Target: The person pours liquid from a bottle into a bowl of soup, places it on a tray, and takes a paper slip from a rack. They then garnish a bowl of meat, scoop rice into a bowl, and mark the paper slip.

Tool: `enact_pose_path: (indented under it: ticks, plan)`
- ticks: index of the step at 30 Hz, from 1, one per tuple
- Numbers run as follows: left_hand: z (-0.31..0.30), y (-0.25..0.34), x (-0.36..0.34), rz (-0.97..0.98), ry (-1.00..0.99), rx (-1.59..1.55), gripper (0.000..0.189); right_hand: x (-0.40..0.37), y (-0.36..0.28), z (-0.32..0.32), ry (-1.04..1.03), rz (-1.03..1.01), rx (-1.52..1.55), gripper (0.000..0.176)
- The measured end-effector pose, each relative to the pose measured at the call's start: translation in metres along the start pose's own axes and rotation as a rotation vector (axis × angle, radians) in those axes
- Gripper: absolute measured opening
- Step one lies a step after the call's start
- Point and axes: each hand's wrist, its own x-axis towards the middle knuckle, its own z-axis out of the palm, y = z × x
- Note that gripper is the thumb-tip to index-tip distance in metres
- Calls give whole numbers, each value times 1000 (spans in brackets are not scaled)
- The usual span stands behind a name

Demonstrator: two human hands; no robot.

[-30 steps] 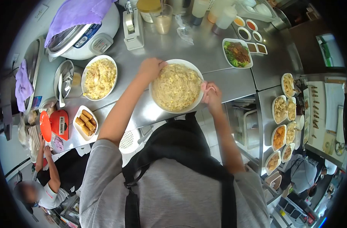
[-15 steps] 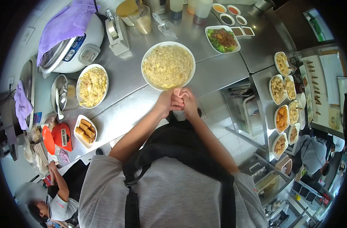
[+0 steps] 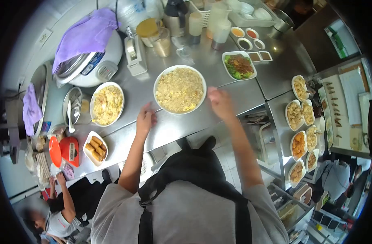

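Note:
A large white bowl heaped with fried rice (image 3: 180, 90) stands on the steel counter in front of me. My left hand (image 3: 146, 118) is at the counter's front edge, left of the bowl, its fingers loosely bent and apart with nothing in them. On the other side, my right hand (image 3: 221, 102) hangs close to the bowl's right rim, blurred by motion, its fingers partly curled and no object showing in it. Further left are a white oval dish of fried rice (image 3: 107, 104) and a smaller dish of fried rolls (image 3: 96, 149).
A rice cooker (image 3: 92, 67) under a purple cloth and a tape dispenser (image 3: 136, 57) stand at the back left. Beef with broccoli (image 3: 239, 66) and small sauce cups (image 3: 244, 44) sit back right. Several filled dishes (image 3: 298, 145) line the right counter. A co-worker (image 3: 62, 213) is at lower left.
My hands were together at the bowl's front rim; they have parted, the left moving left and the right moving right. My view has tilted up slightly, showing more of the counter's back.

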Motion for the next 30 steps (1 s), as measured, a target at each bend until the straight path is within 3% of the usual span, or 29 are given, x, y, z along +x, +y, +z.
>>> enact_pose_path:
  ticks: [2,4,6,7,8,10,12,13,15,16,17,18,20,21,23,24,26,27,28,30]
  plan:
    - [-7,-11,26,219,78,218,40,-30,-14,34,-8,-184,-132,16]
    - [-20,-27,44,468,132,597,43,-74,-14,25,-315,-291,140,13]
    - [-16,7,40,105,-26,105,45,-110,-4,-6,-650,-182,-86,10]
    - [-11,19,35,-70,-99,-148,46,-121,13,-20,-917,-18,-317,11]
    - [-5,17,32,-145,-188,-174,46,-134,35,-32,-1170,157,-556,13]
    - [9,20,39,-259,-391,-222,47,-158,93,-51,-969,64,-265,17]
    - [20,-4,48,-132,-358,-170,48,-151,91,-49,-555,189,-378,17]
    - [29,-9,50,-137,-317,-275,49,-137,69,-50,-334,95,-278,12]
    - [39,12,45,-138,-325,-375,52,-93,-18,-49,-103,-181,-325,7]
    - [42,13,44,-222,-251,-426,52,-89,-25,-24,-11,-453,-70,9]
    - [46,13,47,-249,-238,-470,52,-83,-44,3,-19,-550,274,12]
    - [48,15,52,-288,-216,-514,53,-64,-64,30,-522,-601,326,15]
    - [45,28,61,-282,-269,-551,53,-78,-103,95,-355,-819,164,34]
    - [43,35,61,-288,-290,-572,54,-76,-121,107,-232,-921,274,33]
    - [33,64,41,-238,-297,-600,53,-68,-130,157,-232,-1027,41,35]
    - [27,74,35,-220,-296,-607,53,-54,-124,211,-347,-913,-42,34]
    - [9,88,23,-163,-271,-633,53,-21,-142,217,-457,-480,318,37]
    - [1,106,10,-117,-248,-647,53,-3,-151,193,-84,-489,181,42]
    - [-7,110,3,-99,-171,-612,54,18,-141,209,53,-272,524,49]
    - [-21,120,-14,-67,-142,-564,53,43,-111,167,146,-267,161,45]
